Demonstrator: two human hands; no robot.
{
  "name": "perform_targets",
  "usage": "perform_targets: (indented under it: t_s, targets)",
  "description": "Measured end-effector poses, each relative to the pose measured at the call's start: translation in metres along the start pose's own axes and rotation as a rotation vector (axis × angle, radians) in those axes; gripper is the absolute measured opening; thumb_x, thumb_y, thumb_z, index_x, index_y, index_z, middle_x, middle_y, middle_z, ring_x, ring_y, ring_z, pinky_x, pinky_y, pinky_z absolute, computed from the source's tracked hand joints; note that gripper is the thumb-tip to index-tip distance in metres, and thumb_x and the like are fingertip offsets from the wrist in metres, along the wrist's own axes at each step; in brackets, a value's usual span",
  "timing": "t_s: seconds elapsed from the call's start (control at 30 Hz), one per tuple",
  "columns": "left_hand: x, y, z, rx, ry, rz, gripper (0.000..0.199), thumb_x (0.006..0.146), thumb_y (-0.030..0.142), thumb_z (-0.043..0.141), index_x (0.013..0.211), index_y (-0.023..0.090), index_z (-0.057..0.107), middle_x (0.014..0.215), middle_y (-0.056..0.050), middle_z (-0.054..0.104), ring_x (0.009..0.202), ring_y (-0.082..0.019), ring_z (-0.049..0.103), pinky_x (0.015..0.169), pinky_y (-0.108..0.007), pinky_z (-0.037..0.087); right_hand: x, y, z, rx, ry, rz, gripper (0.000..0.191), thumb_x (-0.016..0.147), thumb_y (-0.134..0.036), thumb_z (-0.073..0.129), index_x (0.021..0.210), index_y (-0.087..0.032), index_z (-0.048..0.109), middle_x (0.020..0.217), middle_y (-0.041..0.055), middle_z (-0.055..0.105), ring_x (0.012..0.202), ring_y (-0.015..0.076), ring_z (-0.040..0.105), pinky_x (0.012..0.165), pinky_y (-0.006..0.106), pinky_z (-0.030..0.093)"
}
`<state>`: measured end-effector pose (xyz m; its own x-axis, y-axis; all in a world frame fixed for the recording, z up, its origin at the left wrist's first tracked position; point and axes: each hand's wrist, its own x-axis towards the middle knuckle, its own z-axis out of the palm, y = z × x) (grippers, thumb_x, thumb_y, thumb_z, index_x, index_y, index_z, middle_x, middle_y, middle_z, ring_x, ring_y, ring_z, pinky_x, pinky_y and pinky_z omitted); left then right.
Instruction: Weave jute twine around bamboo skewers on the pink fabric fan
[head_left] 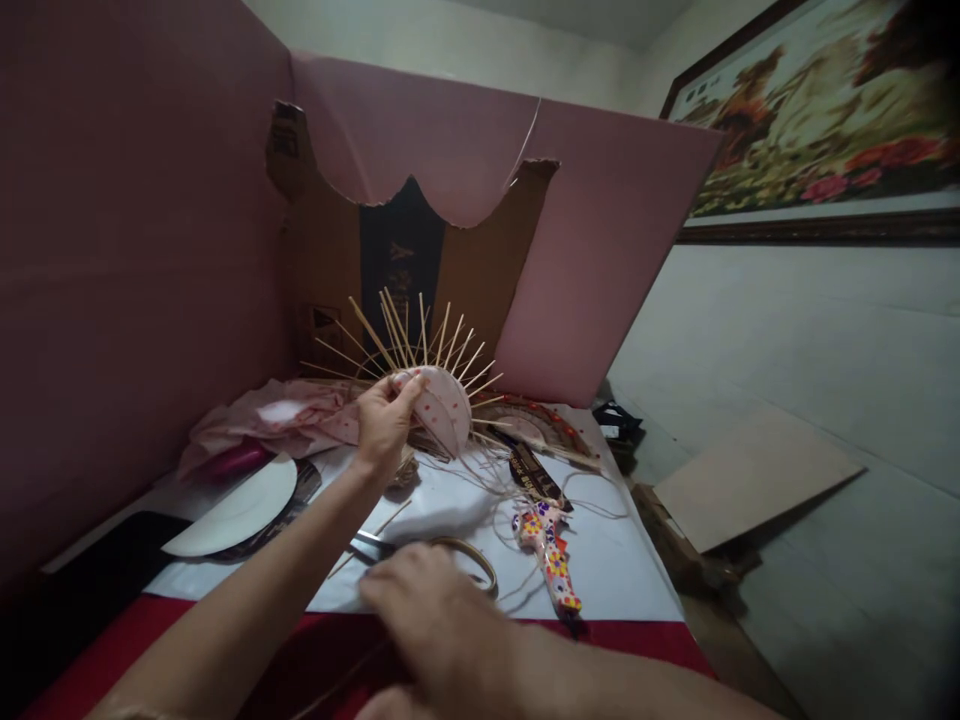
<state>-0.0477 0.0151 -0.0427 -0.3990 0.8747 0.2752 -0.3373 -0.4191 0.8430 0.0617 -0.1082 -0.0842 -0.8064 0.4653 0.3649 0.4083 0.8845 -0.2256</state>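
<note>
The left hand (386,420) pinches, between thumb and fingers, a half-round piece of pale pink, red-dotted fabric (444,402) with thin, pale wooden sticks (422,335) radiating from its curved edge. It is held up over the middle of the white-covered table (630,580), toward the far edge. The right hand (435,615) is blurred above the near edge, just beside metal scissors (465,562) with a looped handle; I cannot tell whether its fingers are spread, pressed together or on the scissors.

Right of the scissors, near the table's near right corner, lies a glue gun with a bright floral pattern (556,565). Loose beige twine (596,512) trails around it and past a black tag with gold lettering (534,472). By the far right corner rests a second half-round piece edged with red beads (570,428).

Toward the left edge lies a smooth white half-disc (244,505), partly over a dark item; behind it, toward the far left corner, are a glossy magenta object (231,460) and crumpled pink fabric (300,410). A red cloth (615,645) shows along the near edge. Beyond the far edge, a torn brown cardboard sheet with a dark band (480,270) stands before a pink panel (600,240).
</note>
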Motion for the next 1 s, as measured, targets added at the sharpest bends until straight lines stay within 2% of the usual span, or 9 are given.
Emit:
perform_targets:
  t_s: [0.1,0.13,0.2,0.33,0.5,0.63,0.7,0.8,1.0]
  targets:
    - [0.005,0.002,0.011,0.007,-0.016,0.018,0.039,0.058,0.041,0.079,0.083,0.012,0.069,0.065,0.001,0.061,0.052,-0.009,0.053,0.047,-0.021,0.049,0.020,-0.021,0.036,0.041,-0.373,-0.002,0.048,0.074,-0.053,0.064,0.099,-0.011,0.062,0.084,0.0118,0.070,0.072,0.0259,0.064,0.058,0.033,0.050]
    - [0.005,0.002,0.012,0.010,-0.021,0.023,0.039,0.058,0.041,0.079,0.083,0.012,0.069,0.065,0.001,0.061,0.052,-0.009,0.053,0.047,-0.021,0.049,0.022,-0.022,0.037,0.141,-0.461,-0.021,0.039,0.077,-0.048,0.063,0.098,-0.014,0.063,0.078,0.0072,0.071,0.066,0.0215,0.063,0.051,0.027,0.046]
    - [0.005,0.004,0.011,0.018,-0.035,0.033,0.038,0.058,0.040,0.079,0.082,0.012,0.070,0.064,0.002,0.061,0.052,-0.009,0.053,0.047,-0.020,0.048,0.020,-0.018,0.023,0.299,-0.482,-0.002,0.015,0.083,-0.034,0.057,0.089,-0.022,0.065,0.069,-0.0014,0.069,0.059,0.0144,0.060,0.048,0.021,0.039]
    - [0.004,0.004,0.005,0.022,-0.075,0.032,0.036,0.059,0.040,0.079,0.080,0.012,0.069,0.064,0.002,0.061,0.051,-0.008,0.052,0.047,-0.020,0.048,0.014,0.013,-0.036,0.261,-0.060,0.267,0.019,0.086,-0.020,0.053,0.070,-0.018,0.062,0.064,-0.0022,0.064,0.057,0.0102,0.055,0.052,0.020,0.035]
    - [0.009,0.004,0.006,0.012,-0.131,0.029,0.037,0.061,0.042,0.078,0.081,0.013,0.068,0.065,0.002,0.061,0.053,-0.009,0.054,0.048,-0.021,0.050,0.014,0.067,-0.087,-0.076,0.491,0.576,0.023,0.092,-0.025,0.046,0.076,-0.017,0.061,0.069,0.0019,0.066,0.061,0.0129,0.056,0.058,0.024,0.035]
    - [0.011,0.006,0.010,0.014,-0.200,0.038,0.038,0.059,0.042,0.080,0.080,0.013,0.067,0.066,0.001,0.062,0.054,-0.010,0.056,0.050,-0.022,0.051,0.008,0.085,-0.104,-0.318,0.421,0.617,0.013,0.084,-0.025,0.061,0.073,-0.019,0.064,0.076,0.0040,0.069,0.072,0.0187,0.061,0.064,0.028,0.036]
    - [0.010,0.008,0.011,0.019,-0.243,0.043,0.036,0.060,0.042,0.079,0.080,0.014,0.068,0.067,0.001,0.063,0.054,-0.011,0.056,0.050,-0.021,0.051,0.009,0.082,-0.105,-0.329,0.493,0.561,0.012,0.085,-0.024,0.061,0.074,-0.019,0.064,0.080,0.0039,0.069,0.080,0.0192,0.061,0.070,0.028,0.039]
    - [0.006,0.011,0.013,0.025,-0.310,0.048,0.033,0.064,0.041,0.078,0.079,0.014,0.068,0.068,0.000,0.063,0.054,-0.011,0.056,0.051,-0.021,0.051,0.019,0.073,-0.098,-0.305,0.629,0.482,0.009,0.088,-0.025,0.058,0.084,-0.020,0.065,0.085,0.0030,0.068,0.083,0.0178,0.061,0.073,0.028,0.040]
    - [0.000,0.011,0.020,0.034,-0.406,0.074,0.025,0.066,0.036,0.078,0.075,0.014,0.069,0.069,0.000,0.063,0.059,-0.010,0.055,0.055,-0.019,0.049,0.035,0.076,-0.080,-0.298,0.608,0.525,0.006,0.086,-0.022,0.057,0.086,-0.018,0.061,0.085,0.0044,0.067,0.076,0.0187,0.062,0.064,0.027,0.036]
